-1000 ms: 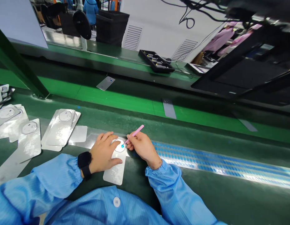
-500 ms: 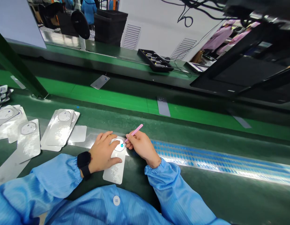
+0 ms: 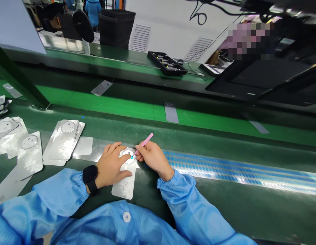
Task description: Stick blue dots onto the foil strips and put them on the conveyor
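A silvery phone-shaped panel [image 3: 123,185] lies flat before me, with an outlined round-cornered area near its top. My left hand [image 3: 114,166] rests on it, fingers spread, index fingertip close to a small blue round sticker [image 3: 132,157]. Pinched in my right hand [image 3: 153,158] are pink tweezers [image 3: 147,140], slanting down so that their tip meets or nearly meets the sticker. Right of that hand runs a clear strip [image 3: 239,175] carrying rows of blue round stickers.
Stacked silvery panels [image 3: 62,143] and more loose panels [image 3: 30,153] lie to the left. Beyond the bench edge, a green conveyor belt [image 3: 137,109] bears spaced-out panels [image 3: 171,113]. A black tray [image 3: 166,63] sits on the far ledge; a green post [image 3: 22,80] rises at left.
Panels on the belt have shifted left. My hands keep nearly the same pose, the tweezers' tip staying at the blue sticker. The whole view has moved slightly.
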A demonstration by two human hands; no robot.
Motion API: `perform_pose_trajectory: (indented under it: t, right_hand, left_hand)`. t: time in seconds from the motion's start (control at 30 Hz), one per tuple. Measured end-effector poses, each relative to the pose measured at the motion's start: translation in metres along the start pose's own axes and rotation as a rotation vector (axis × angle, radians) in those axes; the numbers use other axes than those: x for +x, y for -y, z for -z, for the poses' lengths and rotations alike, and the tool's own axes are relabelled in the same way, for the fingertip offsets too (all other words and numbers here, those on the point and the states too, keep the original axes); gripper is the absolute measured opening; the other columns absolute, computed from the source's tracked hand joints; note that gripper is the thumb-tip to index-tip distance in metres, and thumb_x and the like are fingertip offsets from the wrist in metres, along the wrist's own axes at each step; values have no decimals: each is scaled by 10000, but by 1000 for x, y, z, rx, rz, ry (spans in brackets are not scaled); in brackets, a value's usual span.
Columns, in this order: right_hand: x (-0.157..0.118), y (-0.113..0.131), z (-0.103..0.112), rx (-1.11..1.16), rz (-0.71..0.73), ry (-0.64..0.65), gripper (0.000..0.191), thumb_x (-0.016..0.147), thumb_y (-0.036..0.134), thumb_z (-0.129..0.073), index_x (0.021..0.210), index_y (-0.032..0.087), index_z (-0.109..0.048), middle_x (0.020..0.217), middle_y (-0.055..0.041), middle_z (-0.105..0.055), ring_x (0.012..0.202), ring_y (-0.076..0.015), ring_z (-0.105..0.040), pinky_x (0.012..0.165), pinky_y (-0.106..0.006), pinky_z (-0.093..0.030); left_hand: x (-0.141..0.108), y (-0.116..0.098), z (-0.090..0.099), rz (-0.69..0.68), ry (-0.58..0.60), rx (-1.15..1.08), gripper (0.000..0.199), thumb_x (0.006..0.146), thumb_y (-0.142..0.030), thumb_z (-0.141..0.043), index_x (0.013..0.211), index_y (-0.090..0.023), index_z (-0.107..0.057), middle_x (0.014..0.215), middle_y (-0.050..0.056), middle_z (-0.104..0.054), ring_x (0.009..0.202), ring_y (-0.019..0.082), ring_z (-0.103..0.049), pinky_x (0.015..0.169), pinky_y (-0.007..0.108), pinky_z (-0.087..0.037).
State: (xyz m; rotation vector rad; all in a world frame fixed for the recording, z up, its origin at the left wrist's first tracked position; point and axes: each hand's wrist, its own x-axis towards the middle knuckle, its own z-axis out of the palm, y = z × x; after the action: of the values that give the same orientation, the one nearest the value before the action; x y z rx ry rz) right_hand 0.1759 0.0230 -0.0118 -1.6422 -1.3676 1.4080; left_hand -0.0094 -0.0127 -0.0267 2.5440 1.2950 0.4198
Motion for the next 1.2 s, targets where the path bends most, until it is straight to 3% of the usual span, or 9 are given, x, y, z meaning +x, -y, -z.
perform_pose_trajectory:
  t: [0.43,0.5,0.57,0.63,0.67,0.8,0.93,1.2]
  right_hand:
    - [0,1,2,-53,23,-23,137,846,225,-555,713,189,-551,583,-10,-645,493,-145,-621,486,-240,-503]
    - [-7,2,9,-183,166,-137,165,862,271,-530,715,199,-545,607,-27,-640,554,-168,-626,558,-280,-517]
    - [-19,1,15,-377,409,-239,185,888,260,-466,744,199,-565,719,-67,-649,710,-199,-639,694,-325,-523]
    - [-33,-2,14,-576,595,-205,209,889,182,-405,853,187,-612,883,-99,-645,861,-212,-623,799,-339,-505]
    - [-39,-5,12,-675,620,-139,237,881,150,-396,924,183,-627,947,-105,-636,887,-208,-617,810,-331,-502]
    - [-51,-15,-4,-1011,491,86,273,906,219,-464,1131,189,-617,1063,-114,-610,815,-198,-638,720,-301,-512]
    - [-51,-18,-10,-1125,487,101,324,939,279,-455,1233,199,-565,1093,-120,-607,797,-209,-655,667,-302,-506]
    - [-54,-11,-6,-1134,460,154,310,929,235,-471,1223,179,-549,1077,-107,-619,817,-210,-654,680,-305,-500]
  left_hand:
    - [-1,2,2,-20,17,32,406,701,-469,-734,1051,-275,-662,1237,104,-533,1242,372,-378,966,544,-326]
    - [-1,3,2,-20,14,41,405,701,-469,-735,1047,-271,-663,1238,110,-533,1241,373,-382,966,544,-325]
    - [-1,3,1,-22,5,45,409,700,-467,-737,1049,-270,-659,1238,111,-537,1239,372,-387,965,542,-326]
    - [0,2,0,-16,-11,42,433,694,-464,-741,1065,-262,-646,1228,108,-549,1232,366,-398,962,534,-334]
    - [1,2,0,-9,-18,38,455,690,-463,-743,1078,-252,-634,1219,108,-557,1226,362,-406,961,529,-340]
    - [3,0,-1,29,-28,19,527,666,-469,-753,1092,-210,-585,1202,113,-578,1226,358,-422,958,519,-352]
    - [4,-3,-1,60,-2,4,522,659,-481,-759,1052,-193,-573,1259,138,-548,1259,369,-392,954,544,-338]
    - [8,-9,3,104,58,-21,483,659,-460,-771,998,-185,-565,1280,175,-500,1253,383,-360,908,565,-346]
